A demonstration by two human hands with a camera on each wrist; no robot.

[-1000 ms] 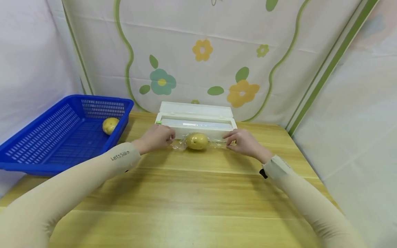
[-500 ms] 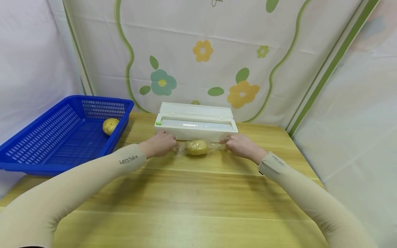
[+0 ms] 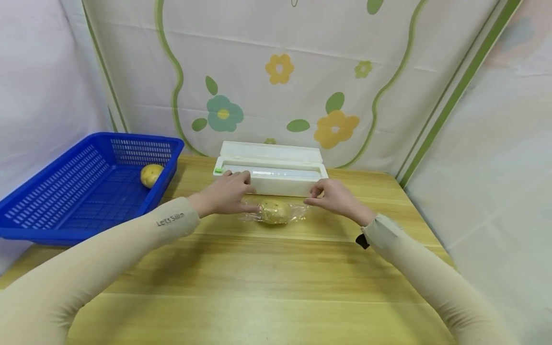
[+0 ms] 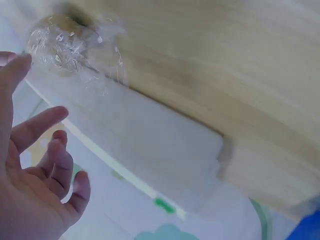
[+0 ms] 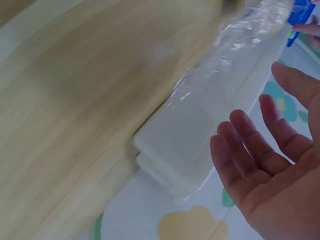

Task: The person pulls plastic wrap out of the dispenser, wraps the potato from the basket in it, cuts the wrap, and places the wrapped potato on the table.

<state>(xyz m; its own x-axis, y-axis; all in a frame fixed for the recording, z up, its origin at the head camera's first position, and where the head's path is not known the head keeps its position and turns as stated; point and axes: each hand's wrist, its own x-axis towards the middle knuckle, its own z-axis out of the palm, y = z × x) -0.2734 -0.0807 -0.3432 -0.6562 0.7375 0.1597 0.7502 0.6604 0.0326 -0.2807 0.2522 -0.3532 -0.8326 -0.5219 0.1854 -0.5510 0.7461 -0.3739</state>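
In the head view, your left hand (image 3: pixel 229 192) points its thumb to the clear film (image 3: pixel 297 211) around the oval potato (image 3: pixel 276 212), near the far edge of the wooden worktop (image 3: pixel 276 273); if it touches, I cannot tell. Your right hand (image 3: pixel 339 198) is beside the long white box (image 3: pixel 280 186).

Left wrist view: your fingers are loosely spread, holding nothing; the film is shiny, wrinkled.

Right wrist view: your fingers are half bent, also holding nothing.

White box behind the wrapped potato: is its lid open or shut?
Open: in the head view, the lid is swung back at the far side of the white box, leaving it uncovered.
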